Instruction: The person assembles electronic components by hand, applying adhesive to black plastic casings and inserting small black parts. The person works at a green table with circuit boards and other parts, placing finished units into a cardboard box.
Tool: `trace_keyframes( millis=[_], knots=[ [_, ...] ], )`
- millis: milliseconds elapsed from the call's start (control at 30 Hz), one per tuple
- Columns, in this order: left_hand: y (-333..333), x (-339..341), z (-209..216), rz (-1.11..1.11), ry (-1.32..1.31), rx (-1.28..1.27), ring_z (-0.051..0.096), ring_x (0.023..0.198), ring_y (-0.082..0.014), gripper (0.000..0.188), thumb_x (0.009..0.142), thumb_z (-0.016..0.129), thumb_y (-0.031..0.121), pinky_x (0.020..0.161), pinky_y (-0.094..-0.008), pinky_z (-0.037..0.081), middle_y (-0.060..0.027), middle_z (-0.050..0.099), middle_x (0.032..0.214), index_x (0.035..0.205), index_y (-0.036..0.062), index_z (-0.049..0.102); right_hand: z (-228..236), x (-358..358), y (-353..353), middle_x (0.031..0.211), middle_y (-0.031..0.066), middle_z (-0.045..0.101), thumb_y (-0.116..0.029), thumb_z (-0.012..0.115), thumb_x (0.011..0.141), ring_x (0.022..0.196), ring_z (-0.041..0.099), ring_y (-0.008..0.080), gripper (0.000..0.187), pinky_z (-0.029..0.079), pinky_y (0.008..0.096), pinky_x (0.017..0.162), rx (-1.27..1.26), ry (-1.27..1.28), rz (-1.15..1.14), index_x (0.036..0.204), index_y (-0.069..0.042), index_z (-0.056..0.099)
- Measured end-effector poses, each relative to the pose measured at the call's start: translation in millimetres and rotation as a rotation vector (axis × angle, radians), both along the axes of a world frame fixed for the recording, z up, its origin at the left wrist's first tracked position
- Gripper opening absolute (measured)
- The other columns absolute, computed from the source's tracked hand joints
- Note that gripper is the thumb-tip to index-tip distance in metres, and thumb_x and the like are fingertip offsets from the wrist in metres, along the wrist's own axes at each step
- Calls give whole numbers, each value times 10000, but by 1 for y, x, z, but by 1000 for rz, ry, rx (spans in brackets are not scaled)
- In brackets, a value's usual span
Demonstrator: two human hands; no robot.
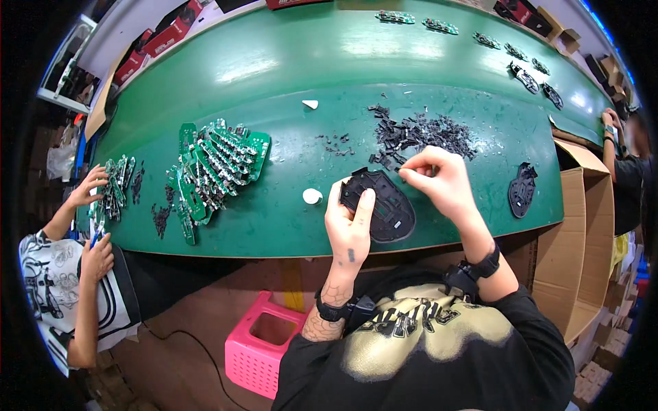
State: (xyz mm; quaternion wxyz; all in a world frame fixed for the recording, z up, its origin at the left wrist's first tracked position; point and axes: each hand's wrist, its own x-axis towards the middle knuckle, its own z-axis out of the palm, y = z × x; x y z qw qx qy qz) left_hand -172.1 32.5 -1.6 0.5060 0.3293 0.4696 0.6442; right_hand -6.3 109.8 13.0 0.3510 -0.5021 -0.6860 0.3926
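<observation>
My left hand (347, 222) grips a black plastic computer mouse base shell (392, 210), its inner side facing up, with the thumb laid over its left edge. Just above and right of that shell, my right hand (439, 179) has thumb and fingertips pinched together. Whatever lies in the pinch is too small to make out. Beyond my hands spreads a loose pile of small black plastic pieces (432, 133). A second black mouse shell (522, 191) lies on the green table (295, 233) to the right of my hands.
Green circuit boards (223, 161) are heaped at left, near a white cap (312, 196) and a white cone (310, 104). More boards (440, 26) line the raised far surface. A person (86, 288) works at far left, another (627, 164) at right. Cardboard (582, 240) and a pink stool (257, 353) stand nearby.
</observation>
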Motion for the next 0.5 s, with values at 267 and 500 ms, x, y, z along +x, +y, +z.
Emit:
trace_keyframes(
  millis=[267,500],
  knots=[
    [-1,10,-4,72,143,9,574,892,-100,253,945,580,74,804,-246,475,-56,610,1020,1168,-12,498,18,7,-26,996,77,681,-52,729,740,912,642,146,99,511,280,785,-99,191,132,824,-11,695],
    [7,27,10,30,300,98,606,861,-113,310,943,579,107,766,-263,508,-104,648,980,1188,-53,477,16,24,-15,899,42,663,-19,722,786,808,617,86,181,508,251,753,-519,518,146,945,-3,636]
  ],
)
